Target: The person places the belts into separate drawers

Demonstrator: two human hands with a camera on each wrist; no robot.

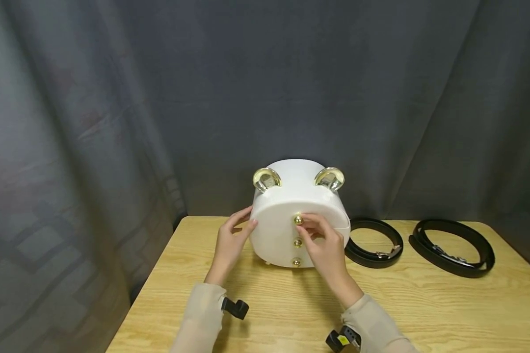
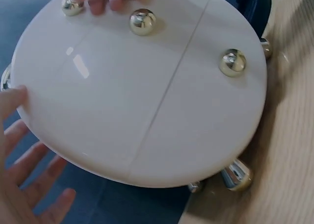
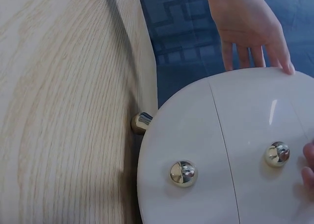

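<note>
In the head view, a round white glossy box with 3 gold knobs (image 1: pixel 298 215) is stood on the light wooden table (image 1: pixel 424 304). Its left edge is touched by the left hand (image 1: pixel 229 245), fingers relaxed. The top knob (image 1: pixel 298 220) is pinched by the right hand (image 1: pixel 324 247). 2 coiled black belts (image 1: pixel 373 242) lie to the right.

In the left wrist view, the box rim is met by straight fingers (image 2: pixel 22 150).

In the right wrist view, only fingertips (image 3: pixel 308 172) of the right hand are seen beside a knob.

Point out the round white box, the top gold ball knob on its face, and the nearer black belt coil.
round white box (image 1: pixel 274 235), head view, flat face.
top gold ball knob (image 1: pixel 298 220), head view, its centre.
nearer black belt coil (image 1: pixel 367 259), head view, front loop.
</note>
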